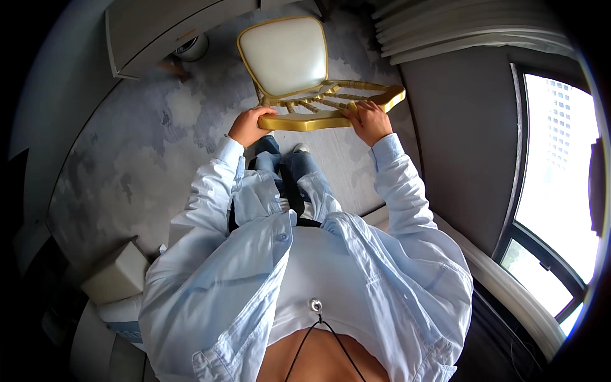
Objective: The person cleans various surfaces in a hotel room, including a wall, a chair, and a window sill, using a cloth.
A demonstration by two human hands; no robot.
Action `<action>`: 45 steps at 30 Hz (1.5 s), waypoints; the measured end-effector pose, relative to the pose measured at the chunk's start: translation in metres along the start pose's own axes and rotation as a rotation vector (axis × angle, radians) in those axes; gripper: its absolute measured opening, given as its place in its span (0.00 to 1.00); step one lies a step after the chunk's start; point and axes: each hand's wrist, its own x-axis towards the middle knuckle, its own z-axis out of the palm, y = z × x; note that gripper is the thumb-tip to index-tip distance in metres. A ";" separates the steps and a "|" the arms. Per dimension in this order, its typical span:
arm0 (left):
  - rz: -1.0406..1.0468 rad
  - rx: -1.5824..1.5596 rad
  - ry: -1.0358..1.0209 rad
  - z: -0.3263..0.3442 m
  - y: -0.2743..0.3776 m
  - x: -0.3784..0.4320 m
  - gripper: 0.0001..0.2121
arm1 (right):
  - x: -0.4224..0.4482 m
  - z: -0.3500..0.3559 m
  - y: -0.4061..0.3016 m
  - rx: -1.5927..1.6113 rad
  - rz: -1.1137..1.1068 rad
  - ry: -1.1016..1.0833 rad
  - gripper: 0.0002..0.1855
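Observation:
A gold-framed chair with turned spindles in its back stands in front of my legs. Its padded white seat faces up, beyond the backrest. My left hand is closed around the left end of the top rail, thumb on the upper side. At the rail's right end, my right hand has its fingers curled over the gold wood. Past that hand a further gold rail piece sticks out to the right; whether it belongs to the same chair I cannot tell. The chair's legs are mostly hidden.
Mottled grey carpet covers the floor. A wooden cabinet or desk is at the upper left, with a round bin beside it. Curtains and a window line the right side. A cream box-shaped object is at lower left.

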 end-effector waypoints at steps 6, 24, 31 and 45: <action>0.192 0.422 -0.087 0.000 0.037 0.001 0.20 | 0.028 0.051 -0.085 0.201 -0.142 0.060 0.19; -0.017 0.596 0.016 0.061 0.067 0.026 0.20 | 0.046 -0.043 0.149 0.044 -0.266 -0.168 0.14; -0.003 0.719 0.110 0.069 0.066 0.017 0.20 | 0.109 -0.030 0.194 0.044 -0.293 -0.780 0.17; -0.166 0.546 0.522 0.029 0.076 -0.003 0.07 | 0.145 0.073 -0.066 1.081 0.121 -0.681 0.32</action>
